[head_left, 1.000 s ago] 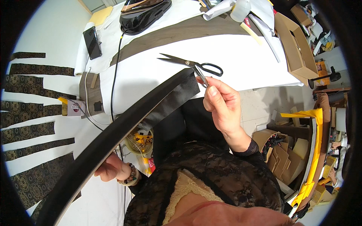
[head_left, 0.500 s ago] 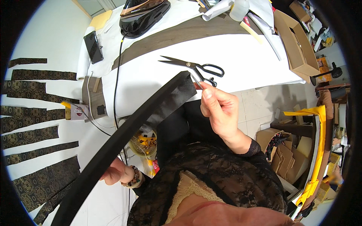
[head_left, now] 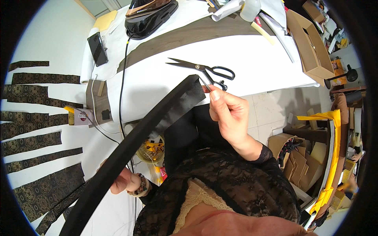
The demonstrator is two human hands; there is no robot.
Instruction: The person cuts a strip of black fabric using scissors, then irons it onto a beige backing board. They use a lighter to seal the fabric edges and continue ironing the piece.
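Observation:
A long black fabric strip (head_left: pixel 130 151) runs slantwise from the lower left up to the middle, one long edge folded over. Under its lower stretch my left hand (head_left: pixel 123 181) is closed round it, some fingers hidden behind the cloth. At the strip's upper end my right hand (head_left: pixel 229 114) pinches a thin, pointed metal tool (head_left: pixel 204 84) between thumb and fingers. The tool's tip meets the strip's corner; its exact kind is too small to make out. Just beyond lie black-handled scissors (head_left: pixel 202 67), blades slightly apart, on the white-covered table (head_left: pixel 157 84).
A black iron (head_left: pixel 151 17) stands at the back, its cord (head_left: pixel 124 78) hanging down past the strip. Left of it lies a phone (head_left: pixel 97 49). Patterned dark fabric pieces (head_left: pixel 47 181) spread across the left. A cardboard box (head_left: pixel 311 47) sits at the table's right end.
My left hand and the lower part of the strip have shifted slightly to the right. My right hand and the tool stay almost in place.

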